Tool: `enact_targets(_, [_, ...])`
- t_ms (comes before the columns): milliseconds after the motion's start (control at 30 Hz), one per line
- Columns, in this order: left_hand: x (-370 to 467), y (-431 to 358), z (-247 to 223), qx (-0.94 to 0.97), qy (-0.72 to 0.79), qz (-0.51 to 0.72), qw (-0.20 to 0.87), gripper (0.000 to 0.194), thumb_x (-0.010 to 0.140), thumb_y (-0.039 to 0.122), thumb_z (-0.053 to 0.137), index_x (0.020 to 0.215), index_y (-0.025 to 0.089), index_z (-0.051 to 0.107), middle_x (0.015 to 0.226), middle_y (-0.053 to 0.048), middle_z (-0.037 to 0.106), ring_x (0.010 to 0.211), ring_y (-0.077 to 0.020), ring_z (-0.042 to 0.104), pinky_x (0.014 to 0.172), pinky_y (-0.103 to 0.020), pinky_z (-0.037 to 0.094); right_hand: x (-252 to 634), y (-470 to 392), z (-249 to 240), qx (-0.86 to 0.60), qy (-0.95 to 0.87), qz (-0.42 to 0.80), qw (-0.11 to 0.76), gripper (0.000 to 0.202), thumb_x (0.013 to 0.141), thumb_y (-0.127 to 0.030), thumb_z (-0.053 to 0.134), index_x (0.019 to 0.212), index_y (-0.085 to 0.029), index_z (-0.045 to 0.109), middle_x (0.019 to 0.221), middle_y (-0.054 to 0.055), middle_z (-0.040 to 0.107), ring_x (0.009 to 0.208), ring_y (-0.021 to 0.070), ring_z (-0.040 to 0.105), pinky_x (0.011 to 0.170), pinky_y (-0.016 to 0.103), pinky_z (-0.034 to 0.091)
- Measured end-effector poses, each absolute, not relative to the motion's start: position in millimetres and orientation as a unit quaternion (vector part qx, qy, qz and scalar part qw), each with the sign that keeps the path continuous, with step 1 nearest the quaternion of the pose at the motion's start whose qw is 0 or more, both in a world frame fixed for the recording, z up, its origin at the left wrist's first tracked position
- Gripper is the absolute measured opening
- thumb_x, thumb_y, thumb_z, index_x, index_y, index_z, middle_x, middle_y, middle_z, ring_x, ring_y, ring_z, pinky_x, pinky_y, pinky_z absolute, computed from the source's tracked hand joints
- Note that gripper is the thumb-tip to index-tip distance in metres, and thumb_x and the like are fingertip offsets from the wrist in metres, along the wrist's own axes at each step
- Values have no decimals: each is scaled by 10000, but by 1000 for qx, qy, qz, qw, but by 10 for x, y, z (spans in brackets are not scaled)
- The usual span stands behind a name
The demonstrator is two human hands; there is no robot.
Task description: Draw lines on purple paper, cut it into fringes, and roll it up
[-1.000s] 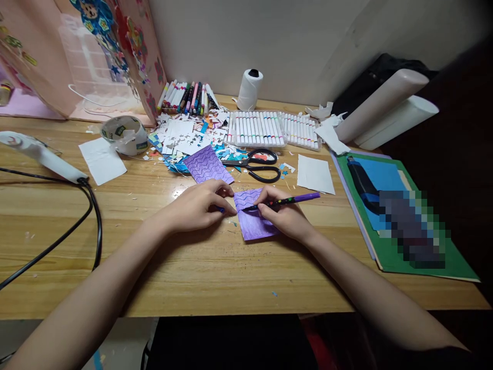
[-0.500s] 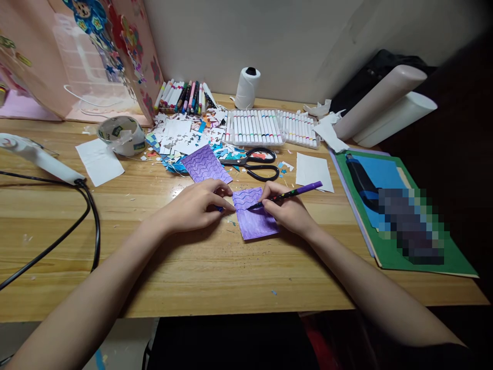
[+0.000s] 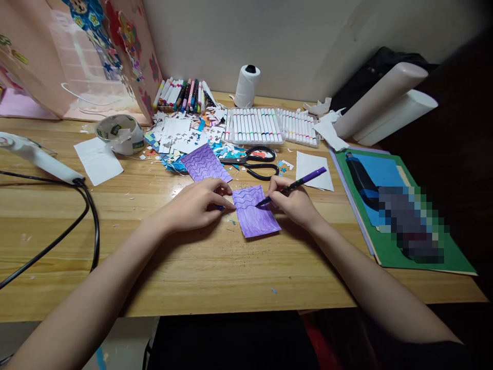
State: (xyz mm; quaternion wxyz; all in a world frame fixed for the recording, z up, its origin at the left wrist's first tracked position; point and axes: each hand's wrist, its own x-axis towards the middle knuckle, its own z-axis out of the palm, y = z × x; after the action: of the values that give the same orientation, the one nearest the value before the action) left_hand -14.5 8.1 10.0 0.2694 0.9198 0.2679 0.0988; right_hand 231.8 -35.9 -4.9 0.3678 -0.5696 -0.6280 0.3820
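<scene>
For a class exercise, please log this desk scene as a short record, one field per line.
Left hand: left hand on the table, fingertips at the near purple sheet's left edge
Right hand: right hand gripping a dark pen with a purple end
Pen tip: at the near purple sheet
Near sheet: wavy lines across upper part, none lower down
Far sheet: second purple sheet, covered in wavy lines
Beyond the hands: black-handled scissors, paper scraps, cased markers
</scene>
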Motion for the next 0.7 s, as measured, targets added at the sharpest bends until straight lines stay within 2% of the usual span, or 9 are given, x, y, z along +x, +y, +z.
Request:
enact_targets(233, [-142,76,99,918,274,99,271,269,865,205,539,1031,294,730,1190,-74,586,1062,-220,558,881,-375,447,2353,-330,-41,-585,-612,372,380,155,720,-207,481,577,-197,422,557,-42,416,533,105,406,504,256,315])
enact_targets(700, [-149,83,92,914,274,100,281,264,861,218,553,1039,312,724,1197,-63,580,1045,-217,557,879,-376,445,2443,-276,30,-607,-618,340,367,186,675,-185,465,518,-202,368,503,-37,376,524,111,366,507,262,267])
